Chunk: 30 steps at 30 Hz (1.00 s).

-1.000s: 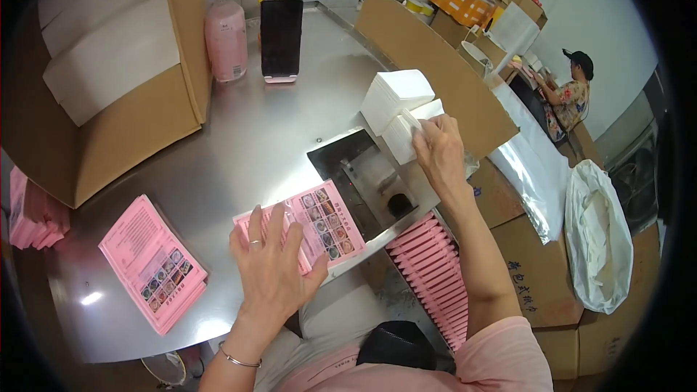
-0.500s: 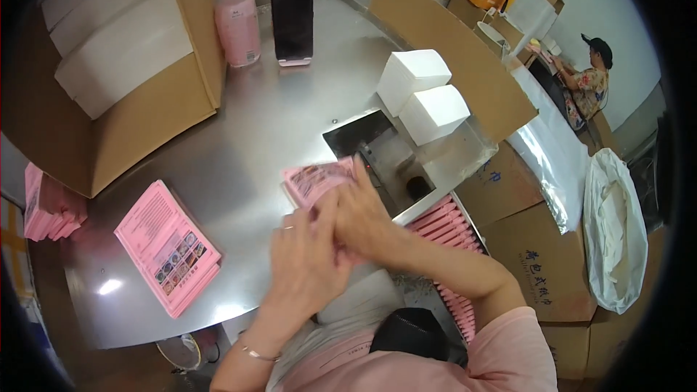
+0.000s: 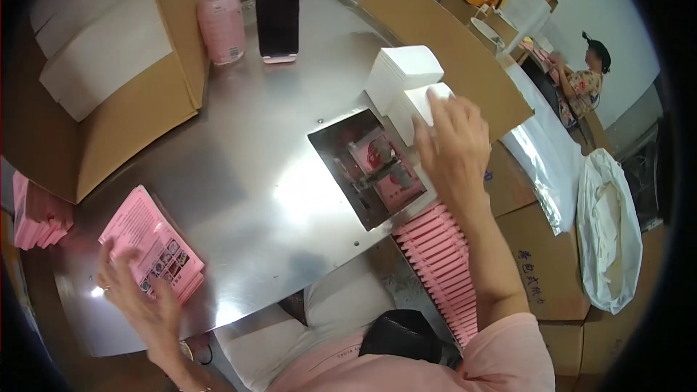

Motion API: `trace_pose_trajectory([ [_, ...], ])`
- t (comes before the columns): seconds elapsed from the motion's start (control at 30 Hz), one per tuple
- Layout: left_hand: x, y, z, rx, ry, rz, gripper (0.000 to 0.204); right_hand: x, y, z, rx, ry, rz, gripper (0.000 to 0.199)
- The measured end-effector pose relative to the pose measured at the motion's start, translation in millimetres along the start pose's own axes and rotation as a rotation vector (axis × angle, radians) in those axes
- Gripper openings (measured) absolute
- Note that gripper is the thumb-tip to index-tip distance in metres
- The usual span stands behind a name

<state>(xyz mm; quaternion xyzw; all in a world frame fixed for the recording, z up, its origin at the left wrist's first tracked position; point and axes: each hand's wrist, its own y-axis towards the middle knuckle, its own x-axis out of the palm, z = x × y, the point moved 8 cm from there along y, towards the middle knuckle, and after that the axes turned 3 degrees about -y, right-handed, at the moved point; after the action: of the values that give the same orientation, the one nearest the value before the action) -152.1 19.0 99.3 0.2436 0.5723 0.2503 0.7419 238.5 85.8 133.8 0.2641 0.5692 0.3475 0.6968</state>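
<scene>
My left hand (image 3: pixel 141 301) is over the lower left part of a stack of pink printed packets (image 3: pixel 139 225), its fingers spread apart. Whether its fingertips press on the stack I cannot tell. On the right, my right hand (image 3: pixel 462 149) reaches to the nearer of two white paper stacks (image 3: pixel 403 117), thumb and fingers apart around its right end. The farther white stack (image 3: pixel 406 67) stands right behind. In front of them a rectangular opening (image 3: pixel 328 147) in the metal table holds a pink printed piece (image 3: pixel 398 185) among dark machine parts.
Pink packets stand in a long row (image 3: pixel 439 254) below the table's right edge. A large open carton (image 3: pixel 138 131) with white stacks is at left. A pink bottle (image 3: pixel 221 25) and a phone (image 3: pixel 278 18) stand behind. A co-worker (image 3: pixel 581 83) sits far right.
My hands, together over a pink packet before, have parted: the left went to the pink stack, the right to the white stacks. A pink piece now shows in the table opening.
</scene>
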Motion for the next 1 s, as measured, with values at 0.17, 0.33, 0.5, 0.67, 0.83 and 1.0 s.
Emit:
trace_pose_trajectory([
  [0.17, 53, -11, -41, 0.003, 0.093, -0.361, 0.032, 62, -30, 51, 0.177, 0.113, -0.184, 0.017],
  [0.33, 46, -2, 3, -0.036, -0.371, -0.277, 0.027, 62, -19, 54, 0.182, 0.198, -0.133, 0.015],
  [0.5, 109, -40, 158, 0.421, -0.574, -0.48, 0.041, 49, -29, 30, 0.137, 0.285, -0.055, 0.038],
  [0.67, 92, -21, 145, 0.406, -0.53, -0.547, 0.069, -38, -104, -136, -0.521, 0.847, -0.258, 0.036],
  [0.83, 112, -28, 170, 0.29, -0.499, -0.392, 0.083, 45, -44, -137, -0.338, 0.604, -0.427, 0.017],
  [1.0, 112, -29, 147, 0.329, -0.279, -0.508, 0.077, -9, -41, -101, -0.266, 0.761, -0.11, 0.023],
])
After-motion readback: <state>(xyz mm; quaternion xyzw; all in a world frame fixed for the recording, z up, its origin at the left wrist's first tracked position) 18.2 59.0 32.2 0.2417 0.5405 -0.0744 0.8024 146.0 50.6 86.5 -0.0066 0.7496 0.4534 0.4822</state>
